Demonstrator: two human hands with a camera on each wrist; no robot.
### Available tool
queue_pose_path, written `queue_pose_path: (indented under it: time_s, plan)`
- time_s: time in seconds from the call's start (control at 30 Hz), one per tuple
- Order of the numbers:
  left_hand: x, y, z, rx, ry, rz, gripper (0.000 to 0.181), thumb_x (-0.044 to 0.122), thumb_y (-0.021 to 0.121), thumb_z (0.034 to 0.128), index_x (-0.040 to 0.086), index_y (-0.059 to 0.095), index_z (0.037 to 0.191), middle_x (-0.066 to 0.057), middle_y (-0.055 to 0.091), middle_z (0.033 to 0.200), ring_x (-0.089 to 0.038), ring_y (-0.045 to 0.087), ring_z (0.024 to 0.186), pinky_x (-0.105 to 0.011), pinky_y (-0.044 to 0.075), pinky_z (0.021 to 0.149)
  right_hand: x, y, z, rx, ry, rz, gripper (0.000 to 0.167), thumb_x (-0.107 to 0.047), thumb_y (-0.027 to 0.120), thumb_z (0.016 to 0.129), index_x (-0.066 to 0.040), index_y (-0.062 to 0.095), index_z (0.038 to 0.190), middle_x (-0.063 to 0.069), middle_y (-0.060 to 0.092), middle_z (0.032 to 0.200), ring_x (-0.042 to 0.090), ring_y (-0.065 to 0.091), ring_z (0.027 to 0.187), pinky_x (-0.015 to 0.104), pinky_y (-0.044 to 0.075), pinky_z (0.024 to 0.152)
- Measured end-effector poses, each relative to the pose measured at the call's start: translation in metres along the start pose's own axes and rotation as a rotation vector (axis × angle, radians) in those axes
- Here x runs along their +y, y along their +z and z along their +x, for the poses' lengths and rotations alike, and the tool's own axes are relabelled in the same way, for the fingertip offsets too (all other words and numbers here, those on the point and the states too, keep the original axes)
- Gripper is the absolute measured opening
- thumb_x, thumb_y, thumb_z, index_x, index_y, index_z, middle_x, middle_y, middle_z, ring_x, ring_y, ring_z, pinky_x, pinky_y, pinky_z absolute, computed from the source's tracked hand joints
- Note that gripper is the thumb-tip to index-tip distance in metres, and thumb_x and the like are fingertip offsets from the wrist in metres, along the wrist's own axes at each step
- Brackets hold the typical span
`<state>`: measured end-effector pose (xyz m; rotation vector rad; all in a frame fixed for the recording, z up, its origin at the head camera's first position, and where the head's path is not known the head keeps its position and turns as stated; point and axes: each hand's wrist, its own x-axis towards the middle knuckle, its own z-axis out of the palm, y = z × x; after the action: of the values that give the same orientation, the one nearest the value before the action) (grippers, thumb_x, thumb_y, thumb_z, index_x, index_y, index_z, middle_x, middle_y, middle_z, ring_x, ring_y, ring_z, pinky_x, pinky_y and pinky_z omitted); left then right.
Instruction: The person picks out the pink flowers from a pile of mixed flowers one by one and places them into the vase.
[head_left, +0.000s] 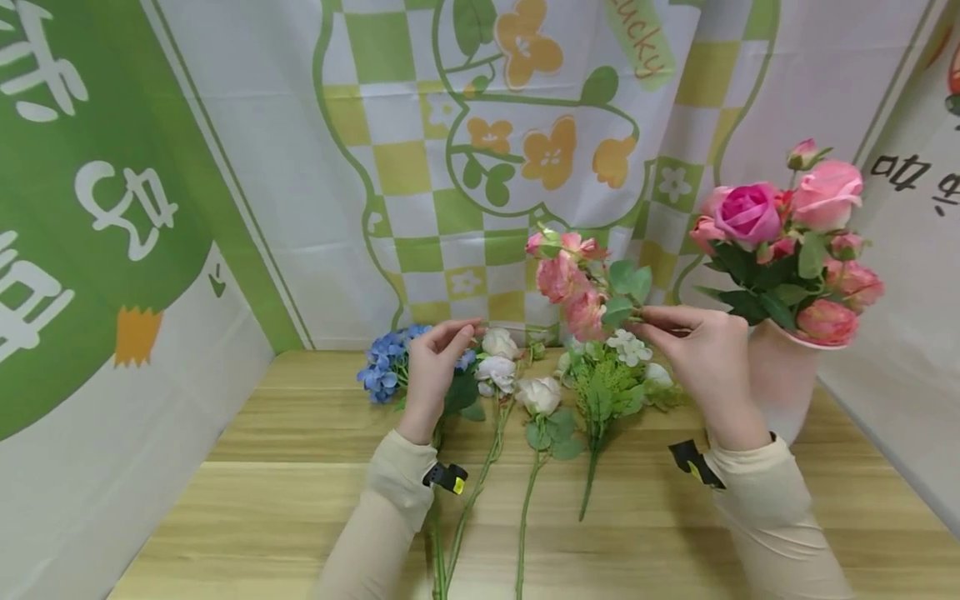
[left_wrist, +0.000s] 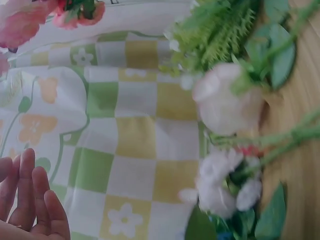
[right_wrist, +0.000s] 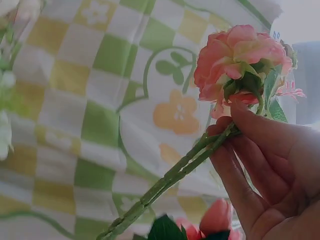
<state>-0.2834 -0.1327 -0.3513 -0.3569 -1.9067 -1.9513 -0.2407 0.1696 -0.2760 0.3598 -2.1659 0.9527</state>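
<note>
My right hand (head_left: 708, 358) pinches the green stem of a pink artificial flower spray (head_left: 566, 287) between thumb and fingers. Its blooms lean left, in front of the curtain. In the right wrist view the stem (right_wrist: 170, 180) runs down-left from the fingers, below a pink bloom (right_wrist: 240, 65). My left hand (head_left: 438, 367) is raised over the blue hydrangea (head_left: 382, 367), its fingers (left_wrist: 41, 200) fairly straight and nothing visibly held. Below and between the hands lie white roses (head_left: 540, 395) and a green sprig bunch (head_left: 603, 392) on the wooden table (head_left: 300, 500).
A pale pink vase (head_left: 783, 375) full of pink roses (head_left: 828, 196) stands at the right, close behind my right hand. A green-and-yellow checked curtain (head_left: 420, 167) hangs at the back. Long stems (head_left: 525, 517) reach toward the front of the table.
</note>
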Motion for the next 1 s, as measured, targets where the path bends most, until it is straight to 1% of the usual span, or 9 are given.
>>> queue_pose_path:
  time_s: [0.1, 0.27, 0.37, 0.47, 0.57, 0.73, 0.8, 0.9, 1.0]
  plan:
    - [0.006, -0.007, -0.003, 0.003, -0.02, 0.012, 0.026, 0.016, 0.061, 0.0931, -0.002, 0.068, 0.109, -0.022, 0.069, 0.102, -0.011, 0.066, 0.086, -0.028, 0.054, 0.081, 0.003, -0.008, 0.005, 0.019, -0.016, -0.02, 0.017, -0.018, 0.081, 0.074, -0.011, 0.078, 0.09, 0.009, 0.074, 0.082, -0.027, 0.049, 0.063, 0.001, 0.041, 0.056]
    - [0.02, -0.019, -0.012, 0.008, -0.044, 0.056, 0.024, 0.012, 0.06, 0.0933, -0.005, 0.067, 0.109, -0.025, 0.068, 0.103, -0.009, 0.066, 0.085, -0.026, 0.054, 0.08, 0.002, -0.016, 0.014, 0.072, -0.081, -0.012, 0.017, -0.017, 0.08, 0.076, -0.01, 0.078, 0.091, 0.01, 0.074, 0.082, -0.026, 0.05, 0.063, 0.001, 0.04, 0.055]
    - [0.019, -0.029, -0.013, 0.005, -0.041, 0.078, 0.024, 0.011, 0.06, 0.0931, -0.006, 0.067, 0.109, -0.027, 0.067, 0.105, -0.008, 0.066, 0.087, -0.026, 0.054, 0.081, -0.003, -0.019, 0.022, 0.112, -0.13, -0.001, 0.017, -0.018, 0.08, 0.076, -0.011, 0.078, 0.091, 0.01, 0.074, 0.081, -0.026, 0.05, 0.064, 0.0, 0.04, 0.057]
    - [0.014, -0.039, -0.014, -0.001, -0.038, 0.118, 0.024, 0.011, 0.06, 0.0931, -0.005, 0.067, 0.109, -0.03, 0.065, 0.107, -0.005, 0.066, 0.087, -0.025, 0.054, 0.081, -0.008, -0.022, 0.03, 0.145, -0.168, -0.002, 0.016, -0.018, 0.08, 0.075, -0.011, 0.078, 0.089, 0.009, 0.074, 0.081, -0.027, 0.049, 0.064, 0.002, 0.038, 0.055]
    - [0.002, -0.053, -0.013, 0.006, -0.041, 0.164, 0.024, 0.011, 0.06, 0.093, -0.006, 0.067, 0.109, -0.03, 0.065, 0.108, -0.004, 0.065, 0.087, -0.023, 0.053, 0.081, -0.012, -0.024, 0.035, 0.166, -0.184, 0.006, 0.015, -0.018, 0.08, 0.075, -0.011, 0.078, 0.089, 0.009, 0.074, 0.081, -0.027, 0.049, 0.063, 0.002, 0.037, 0.055]
    - [-0.018, -0.075, -0.016, 0.072, -0.051, 0.292, 0.026, 0.02, 0.063, 0.0916, 0.001, 0.07, 0.108, -0.02, 0.068, 0.106, -0.005, 0.06, 0.084, -0.018, 0.047, 0.071, -0.013, -0.023, 0.038, 0.208, -0.195, 0.011, 0.014, -0.015, 0.08, 0.075, -0.009, 0.078, 0.088, 0.011, 0.074, 0.082, -0.029, 0.049, 0.068, -0.003, 0.039, 0.062]
    - [-0.021, -0.082, -0.019, 0.102, -0.064, 0.352, 0.025, 0.025, 0.065, 0.0908, 0.006, 0.071, 0.105, -0.015, 0.069, 0.104, -0.005, 0.058, 0.082, -0.018, 0.044, 0.068, -0.013, -0.023, 0.038, 0.226, -0.203, 0.005, 0.013, -0.014, 0.08, 0.075, -0.008, 0.078, 0.087, 0.012, 0.074, 0.082, -0.031, 0.048, 0.07, -0.004, 0.038, 0.065]
    - [-0.024, -0.091, -0.025, 0.115, -0.09, 0.412, 0.028, 0.032, 0.064, 0.0908, 0.009, 0.072, 0.104, -0.01, 0.068, 0.103, -0.005, 0.057, 0.083, -0.019, 0.045, 0.069, -0.013, -0.023, 0.039, 0.25, -0.217, -0.019, 0.01, -0.013, 0.079, 0.077, -0.01, 0.078, 0.086, 0.01, 0.074, 0.082, -0.03, 0.048, 0.073, -0.005, 0.037, 0.067]
    - [-0.025, -0.101, -0.03, 0.106, -0.105, 0.449, 0.032, 0.036, 0.062, 0.0914, 0.009, 0.071, 0.106, -0.01, 0.068, 0.105, -0.006, 0.056, 0.086, -0.021, 0.046, 0.07, -0.015, -0.022, 0.041, 0.276, -0.236, -0.047, 0.007, -0.013, 0.079, 0.077, -0.012, 0.079, 0.085, 0.008, 0.074, 0.082, -0.01, 0.064, 0.074, -0.005, 0.035, 0.069]
